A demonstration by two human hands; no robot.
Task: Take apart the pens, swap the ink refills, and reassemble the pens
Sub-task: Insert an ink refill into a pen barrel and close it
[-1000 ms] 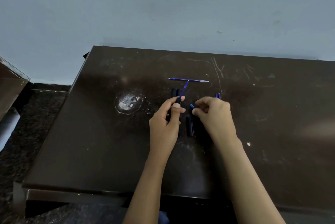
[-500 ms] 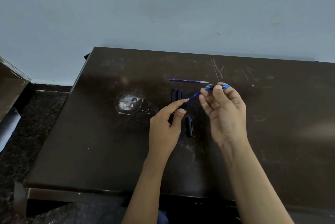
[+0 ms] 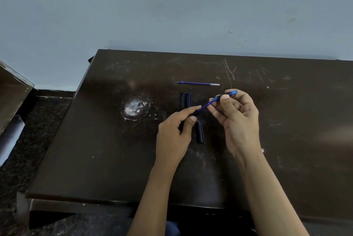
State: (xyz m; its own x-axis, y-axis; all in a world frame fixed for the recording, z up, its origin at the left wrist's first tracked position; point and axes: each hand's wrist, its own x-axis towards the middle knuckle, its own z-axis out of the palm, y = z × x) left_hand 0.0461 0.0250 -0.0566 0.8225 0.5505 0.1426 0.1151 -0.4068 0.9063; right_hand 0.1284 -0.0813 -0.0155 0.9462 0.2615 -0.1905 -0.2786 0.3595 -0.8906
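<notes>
My left hand (image 3: 174, 136) grips a black pen barrel (image 3: 194, 113) above the dark table (image 3: 95, 149); a blue refill (image 3: 205, 106) sticks out of its far end. My right hand (image 3: 237, 119) pinches a blue tip section (image 3: 226, 96) that sits over the refill's outer end. A second blue refill (image 3: 198, 83) lies loose farther back. Two black pen parts (image 3: 185, 100) lie side by side just beyond my left fingers. Another black part (image 3: 199, 133) lies between my hands, partly hidden by the left one.
A round scuffed white patch (image 3: 133, 108) marks the table left of the parts. The table's left edge drops to a speckled floor (image 3: 23, 140). A wooden unit (image 3: 11, 92) stands at the far left, and the wall (image 3: 172, 6) runs behind the table.
My right hand picked the blue tip section up from the table and carried it up and right onto the refill's end. The refill in the barrel swung from pointing away to pointing right.
</notes>
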